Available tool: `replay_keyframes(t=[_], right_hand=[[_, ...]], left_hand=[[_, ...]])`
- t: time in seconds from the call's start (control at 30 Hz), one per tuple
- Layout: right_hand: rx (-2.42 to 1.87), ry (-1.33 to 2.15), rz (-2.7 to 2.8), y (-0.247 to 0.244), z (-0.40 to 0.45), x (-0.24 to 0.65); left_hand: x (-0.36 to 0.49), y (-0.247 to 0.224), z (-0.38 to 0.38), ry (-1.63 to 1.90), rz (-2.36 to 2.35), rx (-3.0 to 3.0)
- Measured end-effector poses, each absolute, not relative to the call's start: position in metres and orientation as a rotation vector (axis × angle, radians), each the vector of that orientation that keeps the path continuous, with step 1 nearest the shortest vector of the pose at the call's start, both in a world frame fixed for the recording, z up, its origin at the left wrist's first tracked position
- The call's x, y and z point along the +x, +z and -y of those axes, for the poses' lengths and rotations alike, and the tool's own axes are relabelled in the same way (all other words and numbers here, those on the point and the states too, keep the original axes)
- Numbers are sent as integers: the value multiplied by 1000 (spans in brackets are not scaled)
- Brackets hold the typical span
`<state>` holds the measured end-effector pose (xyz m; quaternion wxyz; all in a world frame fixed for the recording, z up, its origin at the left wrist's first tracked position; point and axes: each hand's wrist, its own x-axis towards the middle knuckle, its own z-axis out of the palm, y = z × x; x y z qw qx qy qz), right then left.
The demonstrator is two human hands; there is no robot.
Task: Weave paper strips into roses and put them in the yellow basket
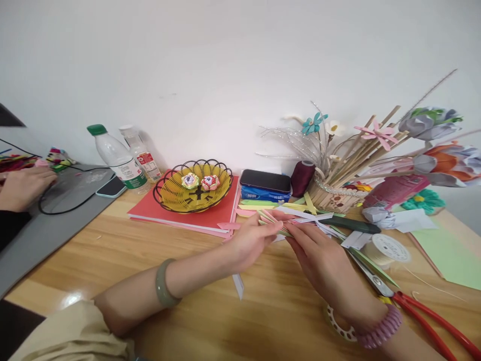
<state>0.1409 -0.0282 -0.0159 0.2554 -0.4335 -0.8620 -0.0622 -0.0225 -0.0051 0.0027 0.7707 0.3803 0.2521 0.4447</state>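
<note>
Pinched in my left hand [252,243] is a small stack of folded pink and light green paper strips [266,217]. My right hand [319,253] has its fingers closed at the stack's right end, close against the left fingertips, which partly hide the paper. Loose white strips [317,217] lie just beyond the right hand, and pink and yellow ones beside them. A white strip [238,286] shows below my left wrist. Scissors with red handles [421,313] lie to the right of my right hand, near a spool of cream thread [387,249].
A yellow woven basket [169,200] holding two paper flowers stands on red paper [145,213]. Behind are two bottles [118,155], a phone [265,180] on a blue pack, and a maroon thread cone [302,178]. Craft flowers fill a pot [334,198]. Another person's hand [28,185] is far left.
</note>
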Motion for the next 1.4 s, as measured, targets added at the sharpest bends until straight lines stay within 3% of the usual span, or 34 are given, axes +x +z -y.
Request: replay_keyframes(t=[0.1, 0.3, 0.97, 1.17, 1.4], right_hand=[[-1218, -75, 2417, -17, 39, 150], [-1259, -1, 2418, -28, 63, 151], [-1342, -429, 2559, -46, 70, 148], [-1364, -266, 2543, -45, 69, 148], [-1482, -231, 2433, -39, 69, 147]], left_hand=[[-37, 0, 13, 1052, -790, 1186], [-48, -17, 32, 809, -794, 1890], [-38, -44, 23, 630, -1052, 2376], [-38, -38, 22, 324, -1144, 2498], [-40, -43, 19, 403, -1103, 2609]])
